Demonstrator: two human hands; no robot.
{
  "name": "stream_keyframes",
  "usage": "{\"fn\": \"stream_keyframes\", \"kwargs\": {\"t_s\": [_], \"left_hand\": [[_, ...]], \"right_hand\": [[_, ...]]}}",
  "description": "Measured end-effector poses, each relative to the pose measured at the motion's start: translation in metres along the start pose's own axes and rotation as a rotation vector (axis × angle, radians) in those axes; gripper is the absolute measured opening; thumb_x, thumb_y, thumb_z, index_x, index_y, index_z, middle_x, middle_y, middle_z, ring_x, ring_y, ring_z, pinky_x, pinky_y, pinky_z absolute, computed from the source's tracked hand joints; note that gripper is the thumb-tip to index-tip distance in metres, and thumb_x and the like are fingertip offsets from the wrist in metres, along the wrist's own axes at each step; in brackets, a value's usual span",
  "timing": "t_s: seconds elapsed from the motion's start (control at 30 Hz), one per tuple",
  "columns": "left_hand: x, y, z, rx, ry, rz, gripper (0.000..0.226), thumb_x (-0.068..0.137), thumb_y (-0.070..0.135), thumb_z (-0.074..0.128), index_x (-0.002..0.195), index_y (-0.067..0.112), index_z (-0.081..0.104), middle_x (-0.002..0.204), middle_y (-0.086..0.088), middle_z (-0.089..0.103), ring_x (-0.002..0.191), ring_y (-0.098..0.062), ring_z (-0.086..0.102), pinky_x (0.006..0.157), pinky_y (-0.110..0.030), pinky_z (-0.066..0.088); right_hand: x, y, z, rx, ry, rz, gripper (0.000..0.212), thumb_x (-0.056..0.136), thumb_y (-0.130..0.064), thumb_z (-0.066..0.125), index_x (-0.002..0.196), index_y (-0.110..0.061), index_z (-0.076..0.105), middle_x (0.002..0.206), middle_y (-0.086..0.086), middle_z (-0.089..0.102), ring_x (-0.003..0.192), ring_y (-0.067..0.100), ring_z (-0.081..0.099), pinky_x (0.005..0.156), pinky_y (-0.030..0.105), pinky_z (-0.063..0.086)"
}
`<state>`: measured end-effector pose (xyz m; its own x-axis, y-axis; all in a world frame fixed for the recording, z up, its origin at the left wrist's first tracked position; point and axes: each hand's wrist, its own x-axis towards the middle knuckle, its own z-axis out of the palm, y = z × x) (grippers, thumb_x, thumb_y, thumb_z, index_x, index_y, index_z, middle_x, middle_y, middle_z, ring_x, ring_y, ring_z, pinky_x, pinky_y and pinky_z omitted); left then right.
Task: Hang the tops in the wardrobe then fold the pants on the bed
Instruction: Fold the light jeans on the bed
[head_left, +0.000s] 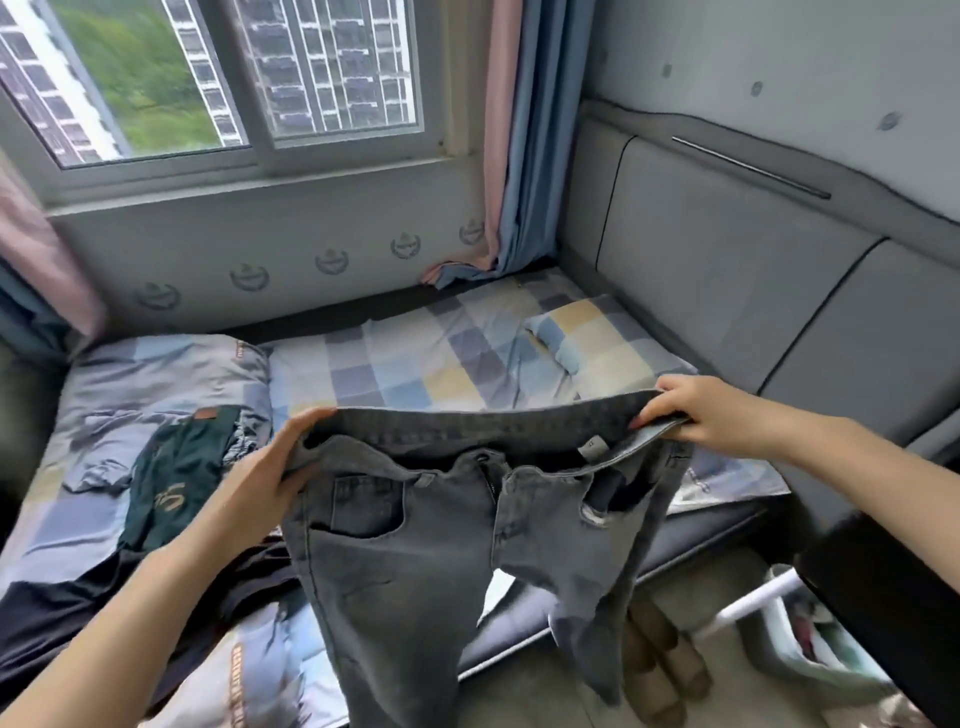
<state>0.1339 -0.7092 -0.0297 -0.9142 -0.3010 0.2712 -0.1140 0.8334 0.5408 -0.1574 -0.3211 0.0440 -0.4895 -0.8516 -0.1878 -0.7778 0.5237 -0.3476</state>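
A pair of grey jeans (415, 561) hangs in the air over the near edge of the bed (415, 358), waistband up and stretched wide, legs dangling toward the floor. My left hand (270, 478) grips the left end of the waistband. My right hand (691, 408) pinches the right end, thumb on the inside. A dark green garment (176, 478) with pale lettering lies on the bed to the left, and a black garment (62, 613) lies in front of it.
A checked pillow (602, 332) sits near the padded grey headboard (727, 270). A folded quilt (156, 374) covers the bed's left part. Window and curtains (514, 156) stand behind. Slippers (660, 660) and a basket (810, 639) lie on the floor at right.
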Motion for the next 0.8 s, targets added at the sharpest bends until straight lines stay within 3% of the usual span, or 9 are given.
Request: {"fn": "stream_keyframes", "kwargs": {"t_s": [0.13, 0.2, 0.27, 0.37, 0.47, 0.53, 0.6, 0.7, 0.8], "left_hand": [[0.003, 0.029, 0.007, -0.036, -0.052, -0.109, 0.039, 0.086, 0.001, 0.069, 0.11, 0.03, 0.057, 0.103, -0.001, 0.065, 0.093, -0.026, 0.063, 0.081, -0.036, 0.05], [0.005, 0.044, 0.007, -0.126, -0.031, -0.197, 0.033, 0.085, -0.003, 0.069, 0.103, 0.023, 0.06, 0.099, -0.008, 0.064, 0.091, -0.03, 0.06, 0.079, -0.038, 0.048], [0.002, 0.056, 0.001, -0.264, 0.003, -0.274, 0.031, 0.084, -0.009, 0.068, 0.099, 0.017, 0.063, 0.096, -0.015, 0.064, 0.087, -0.028, 0.058, 0.077, -0.033, 0.046], [-0.013, 0.068, -0.016, -0.459, 0.093, -0.333, 0.025, 0.084, -0.008, 0.065, 0.096, 0.013, 0.069, 0.09, -0.004, 0.069, 0.085, -0.013, 0.061, 0.075, -0.02, 0.049], [-0.018, 0.076, -0.04, -0.719, 0.209, -0.437, 0.024, 0.082, 0.005, 0.065, 0.101, 0.016, 0.072, 0.099, -0.003, 0.072, 0.091, -0.016, 0.067, 0.08, -0.031, 0.055], [-0.009, 0.078, -0.061, -0.793, 0.29, -0.436, 0.025, 0.079, 0.011, 0.064, 0.101, 0.019, 0.073, 0.097, -0.005, 0.073, 0.085, -0.016, 0.069, 0.074, -0.028, 0.058], [0.006, 0.078, -0.078, -0.807, 0.383, -0.401, 0.021, 0.082, 0.011, 0.063, 0.098, 0.02, 0.075, 0.091, -0.001, 0.074, 0.076, -0.011, 0.07, 0.068, -0.022, 0.058], [0.042, 0.068, -0.097, -0.736, 0.522, -0.382, 0.021, 0.089, 0.007, 0.061, 0.095, 0.021, 0.076, 0.086, 0.005, 0.075, 0.073, -0.009, 0.069, 0.067, -0.02, 0.057], [0.074, 0.038, -0.101, -0.627, 0.625, -0.423, 0.021, 0.091, 0.002, 0.061, 0.089, 0.019, 0.074, 0.082, 0.007, 0.073, 0.078, -0.013, 0.064, 0.076, -0.025, 0.057]], "right_hand": [[0.01, 0.032, -0.018, 0.022, -0.008, -0.075, 0.012, 0.088, -0.028, 0.067, 0.087, -0.018, 0.076, 0.076, -0.007, 0.06, 0.071, 0.005, 0.056, 0.069, 0.019, 0.042], [0.015, 0.044, -0.028, 0.066, -0.037, -0.098, 0.032, 0.087, -0.041, 0.062, 0.066, -0.016, 0.066, 0.061, -0.008, 0.053, 0.056, 0.006, 0.046, 0.062, 0.026, 0.039], [0.021, 0.05, -0.038, 0.18, -0.039, -0.114, 0.046, 0.081, -0.054, 0.057, 0.053, -0.019, 0.046, 0.052, -0.009, 0.038, 0.051, 0.006, 0.033, 0.055, 0.03, 0.03], [0.036, 0.053, -0.053, 0.408, -0.089, -0.137, 0.052, 0.078, -0.06, 0.061, 0.053, -0.015, 0.052, 0.054, -0.012, 0.04, 0.054, 0.005, 0.037, 0.054, 0.021, 0.032], [0.058, 0.048, -0.075, 0.661, -0.124, -0.172, 0.053, 0.078, -0.049, 0.071, 0.071, 0.003, 0.064, 0.068, 0.003, 0.057, 0.063, 0.012, 0.052, 0.059, 0.021, 0.044], [0.076, 0.039, -0.095, 0.798, -0.146, -0.182, 0.052, 0.073, -0.037, 0.075, 0.081, 0.013, 0.063, 0.074, 0.013, 0.063, 0.063, 0.018, 0.06, 0.059, 0.022, 0.051], [0.091, 0.028, -0.115, 0.853, -0.132, -0.206, 0.038, 0.069, -0.034, 0.076, 0.078, 0.002, 0.071, 0.072, 0.01, 0.067, 0.061, 0.016, 0.064, 0.057, 0.022, 0.053], [0.124, 0.01, -0.143, 0.69, 0.011, -0.252, 0.024, 0.08, -0.035, 0.071, 0.074, -0.012, 0.074, 0.073, 0.005, 0.069, 0.066, 0.015, 0.065, 0.06, 0.022, 0.051], [0.169, 0.004, -0.15, 0.244, 0.271, -0.226, 0.033, 0.089, -0.035, 0.064, 0.083, -0.004, 0.073, 0.085, 0.017, 0.069, 0.079, 0.029, 0.063, 0.074, 0.038, 0.05]]}}
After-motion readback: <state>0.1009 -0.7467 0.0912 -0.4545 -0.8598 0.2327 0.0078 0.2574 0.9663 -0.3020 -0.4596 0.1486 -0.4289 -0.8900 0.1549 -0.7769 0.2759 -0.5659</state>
